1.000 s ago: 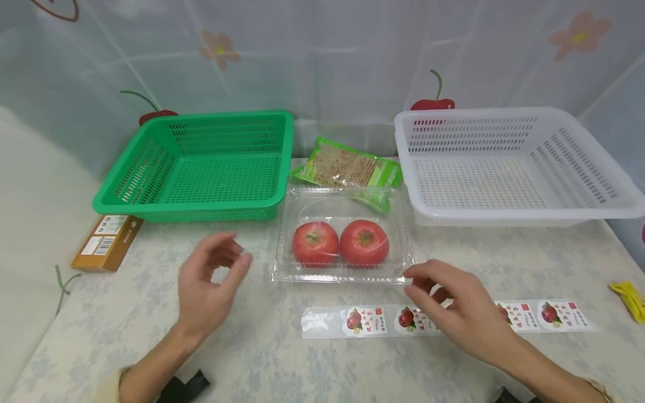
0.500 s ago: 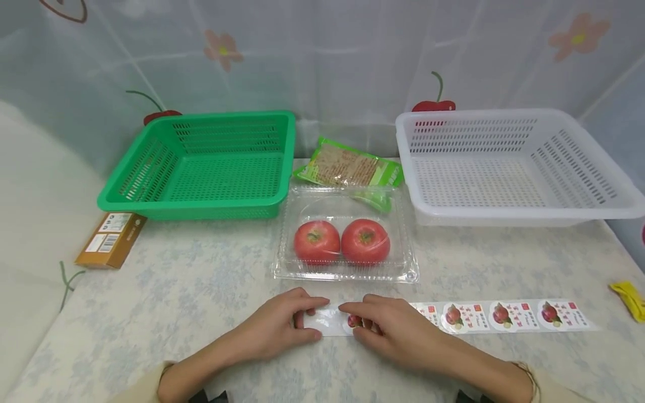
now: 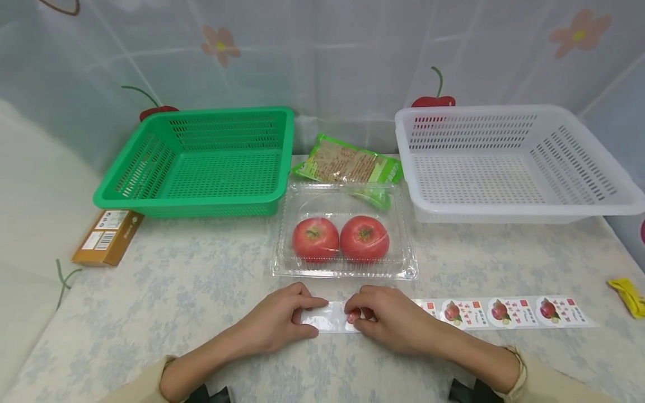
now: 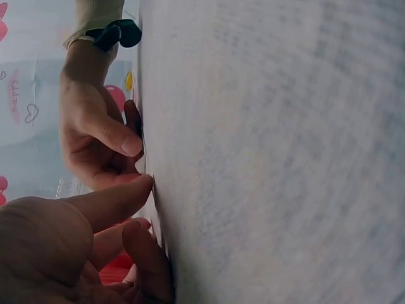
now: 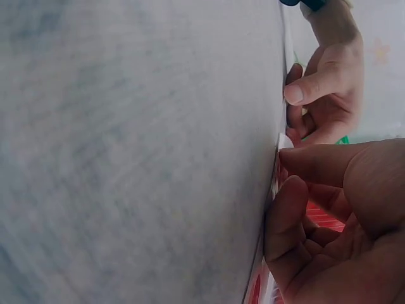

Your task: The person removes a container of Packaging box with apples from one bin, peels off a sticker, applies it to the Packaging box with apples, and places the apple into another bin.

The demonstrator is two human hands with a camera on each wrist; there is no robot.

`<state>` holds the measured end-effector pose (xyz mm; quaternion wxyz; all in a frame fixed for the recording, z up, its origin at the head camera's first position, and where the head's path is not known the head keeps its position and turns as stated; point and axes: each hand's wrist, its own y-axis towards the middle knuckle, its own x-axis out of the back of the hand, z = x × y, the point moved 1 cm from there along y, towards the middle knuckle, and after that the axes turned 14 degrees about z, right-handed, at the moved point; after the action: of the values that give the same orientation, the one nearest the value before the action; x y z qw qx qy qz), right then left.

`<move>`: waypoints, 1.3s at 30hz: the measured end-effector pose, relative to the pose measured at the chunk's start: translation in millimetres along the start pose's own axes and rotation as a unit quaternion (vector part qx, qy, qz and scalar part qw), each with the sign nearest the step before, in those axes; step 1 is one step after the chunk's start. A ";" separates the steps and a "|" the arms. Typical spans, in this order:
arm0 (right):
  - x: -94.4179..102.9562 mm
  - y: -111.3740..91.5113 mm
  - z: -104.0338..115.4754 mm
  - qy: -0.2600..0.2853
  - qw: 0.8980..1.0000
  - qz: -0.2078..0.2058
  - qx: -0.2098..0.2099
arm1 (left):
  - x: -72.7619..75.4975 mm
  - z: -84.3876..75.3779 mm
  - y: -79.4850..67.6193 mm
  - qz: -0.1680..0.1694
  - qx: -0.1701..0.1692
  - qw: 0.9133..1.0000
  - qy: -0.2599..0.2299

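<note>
A strip of apple-print stickers (image 3: 511, 312) lies flat on the table in front of a clear lidded plastic box (image 3: 342, 272). My left hand (image 3: 279, 319) rests at the strip's left end, thumb and index finger apart on the bare backing (image 3: 325, 318). With thumb and index finger, my right hand (image 3: 395, 322) pinches the edge of the leftmost sticker (image 3: 352, 317), which looks slightly lifted; the palm hides the stickers just behind it. A white edge (image 5: 285, 140) rises by the right thumb in the right wrist view. Two red apples (image 3: 365, 239) sit inside the box.
A green basket (image 3: 186, 210) stands back left, a white basket (image 3: 504, 212) back right. Between them lies a green-edged packet (image 3: 347, 162). A brown box (image 3: 108, 238) is at the left, a yellow wrapper (image 3: 627, 298) at the right edge.
Both hands have come down and inward from beside the plastic box to the strip's left end. Over the last half second the right fingers have curled in on the leftmost sticker.
</note>
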<state>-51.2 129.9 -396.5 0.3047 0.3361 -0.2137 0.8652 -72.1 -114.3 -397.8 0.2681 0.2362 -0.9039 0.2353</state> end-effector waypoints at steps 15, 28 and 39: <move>-2.2 0.0 -1.6 0.000 0.999 -0.035 -0.011 | -0.9 -5.2 -0.4 -0.006 0.008 1.000 0.022; 8.7 -20.8 3.1 0.020 0.998 -0.066 0.007 | -1.6 -6.7 -0.4 -0.010 0.019 1.000 0.021; 32.9 -38.5 9.9 0.041 0.996 -0.080 0.022 | -0.6 -9.3 0.0 -0.005 0.024 0.999 0.026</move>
<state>-40.3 164.6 -360.0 0.3738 0.3226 -0.1547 0.8557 -68.1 -109.0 -391.2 0.2873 0.2403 -0.8896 0.2615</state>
